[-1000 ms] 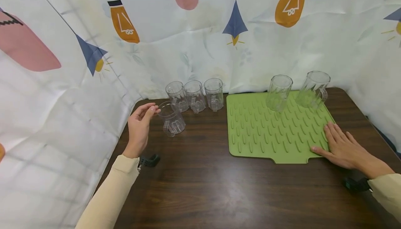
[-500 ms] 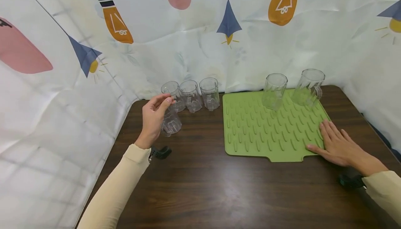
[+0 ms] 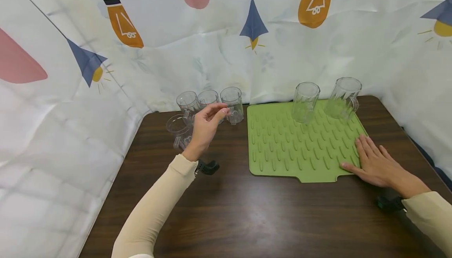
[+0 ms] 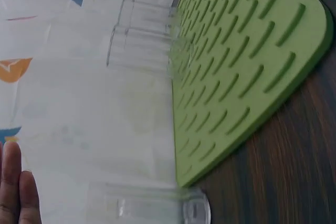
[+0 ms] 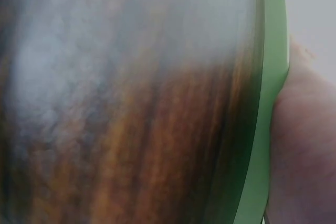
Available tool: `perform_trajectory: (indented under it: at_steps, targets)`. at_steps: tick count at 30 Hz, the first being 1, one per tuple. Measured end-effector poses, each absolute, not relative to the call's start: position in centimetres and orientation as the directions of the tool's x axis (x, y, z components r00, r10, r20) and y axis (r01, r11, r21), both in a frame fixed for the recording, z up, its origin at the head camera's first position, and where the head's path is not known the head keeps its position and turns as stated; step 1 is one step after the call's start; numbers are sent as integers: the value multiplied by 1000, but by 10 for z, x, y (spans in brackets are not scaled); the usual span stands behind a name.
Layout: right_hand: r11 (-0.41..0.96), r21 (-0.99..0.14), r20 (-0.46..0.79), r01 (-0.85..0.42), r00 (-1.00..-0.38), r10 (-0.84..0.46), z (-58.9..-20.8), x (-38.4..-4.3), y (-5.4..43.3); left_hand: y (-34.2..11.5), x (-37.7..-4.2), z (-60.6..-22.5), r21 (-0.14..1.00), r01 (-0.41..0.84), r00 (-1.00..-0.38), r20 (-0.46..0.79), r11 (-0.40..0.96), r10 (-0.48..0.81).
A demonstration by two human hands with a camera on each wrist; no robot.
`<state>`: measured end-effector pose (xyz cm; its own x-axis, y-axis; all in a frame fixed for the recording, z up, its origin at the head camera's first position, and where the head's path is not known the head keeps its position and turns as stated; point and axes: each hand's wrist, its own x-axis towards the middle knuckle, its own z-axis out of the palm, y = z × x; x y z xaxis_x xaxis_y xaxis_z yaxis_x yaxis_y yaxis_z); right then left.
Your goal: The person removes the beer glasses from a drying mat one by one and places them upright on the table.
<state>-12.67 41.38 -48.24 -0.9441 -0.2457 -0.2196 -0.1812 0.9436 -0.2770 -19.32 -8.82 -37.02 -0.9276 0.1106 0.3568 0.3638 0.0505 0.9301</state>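
My left hand is over the left side of the table with fingers loosely bent and nothing seen in them. In the head view its fingertips overlap the rightmost clear mug of a back row of three. That mug also lies along the bottom of the left wrist view, near straight-looking fingers. Partly behind the left forearm and hand is a single mug in front of the row. My right hand rests flat, fingers spread, on the front right corner of a green ridged mat.
Two more clear mugs stand upright at the back of the mat, a left one and a right one with its handle to the right. A patterned curtain hangs right behind the dark wooden table.
My left hand has left the front single mug and moved right, across the row, to the rightmost mug. The mugs stay on the table. My right hand keeps its place on the mat.
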Motion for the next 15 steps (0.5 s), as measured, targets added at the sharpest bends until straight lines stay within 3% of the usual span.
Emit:
perform_trajectory:
  at_steps: [15]
  targets:
    - [948,-254,-191,-195,-950,-246,-485,-126,413,-8,-209,-401,920,371,-893,391,-129,223]
